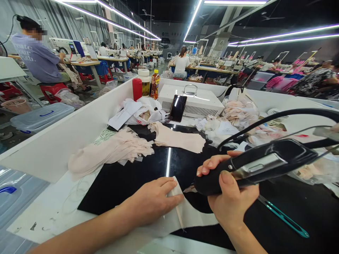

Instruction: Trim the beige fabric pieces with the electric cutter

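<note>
My right hand [230, 197] is wrapped around a black corded handheld tool [254, 167] with a silver panel on its side. The tool's front end points left, toward my other hand; its working tip is partly hidden. My left hand [156, 201] rests low over the black board, thumb and fingers pressing on a narrow pale fabric strip [178, 213]. Under the strip lies a thin translucent white sheet [198, 215]. Behind my hands are a flat stack of beige fabric pieces [180, 137] and a larger beige fabric pile [111, 150].
A teal slim tool [284, 215] lies at right. Toward the back stand a phone [178, 107], a white vented box [193, 100], a jar [143, 83] and a bottle [155, 84]. White side walls [71, 130] bound the table. Bagged scraps [239, 111] sit back right; co-workers sit beyond.
</note>
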Demonstrator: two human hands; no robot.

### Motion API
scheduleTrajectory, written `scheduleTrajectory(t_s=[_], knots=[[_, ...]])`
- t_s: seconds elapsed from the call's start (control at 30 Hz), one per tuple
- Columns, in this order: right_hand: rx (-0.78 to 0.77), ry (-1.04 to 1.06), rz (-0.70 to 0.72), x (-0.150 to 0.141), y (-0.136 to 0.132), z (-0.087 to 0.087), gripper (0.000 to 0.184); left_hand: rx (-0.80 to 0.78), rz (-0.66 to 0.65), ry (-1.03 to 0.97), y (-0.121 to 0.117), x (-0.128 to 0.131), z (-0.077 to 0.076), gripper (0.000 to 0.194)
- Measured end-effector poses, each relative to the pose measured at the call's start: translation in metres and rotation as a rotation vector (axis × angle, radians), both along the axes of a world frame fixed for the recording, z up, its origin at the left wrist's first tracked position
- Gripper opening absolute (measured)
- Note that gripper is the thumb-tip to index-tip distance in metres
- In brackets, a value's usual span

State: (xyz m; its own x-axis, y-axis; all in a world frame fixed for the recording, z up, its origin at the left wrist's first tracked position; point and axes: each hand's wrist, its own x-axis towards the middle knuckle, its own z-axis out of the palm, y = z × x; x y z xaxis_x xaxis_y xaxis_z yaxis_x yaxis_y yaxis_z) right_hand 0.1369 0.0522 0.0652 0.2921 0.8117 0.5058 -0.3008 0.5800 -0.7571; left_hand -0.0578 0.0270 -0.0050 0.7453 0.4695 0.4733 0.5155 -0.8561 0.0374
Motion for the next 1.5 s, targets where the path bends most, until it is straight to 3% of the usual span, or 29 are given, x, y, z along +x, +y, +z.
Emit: scheduleTrajectory(t_s=[0.3, 0.5, 0.73, 0.87, 1.5], knots=[[-0.017, -0.021, 0.024, 0.001, -0.006, -0.01, 0.034, 0.033, -0.018, -0.003, 0.002, -0.004, 0.001, 0.024], [0.005, -0.01, 0.017, 0.005, -0.008, -0.001, 0.035, -0.01, -0.022, 0.028, 0.002, -0.01, -0.002, 0.023], [0.012, -0.004, -0.008, 0.016, -0.015, 0.001, 0.037, 0.016, 0.015, -0.017, -0.01, 0.005, 0.021, 0.016], [-0.01, -0.011, -0.02, 0.016, -0.018, -0.003, 0.039, -0.103, -0.026, 0.075, -0.019, 0.016, 0.027, 0.012], [0.003, -0.002, 0.064, 0.005, -0.02, -0.01, 0.04, -0.148, -0.009, 0.035, -0.028, 0.015, 0.012, 0.02]])
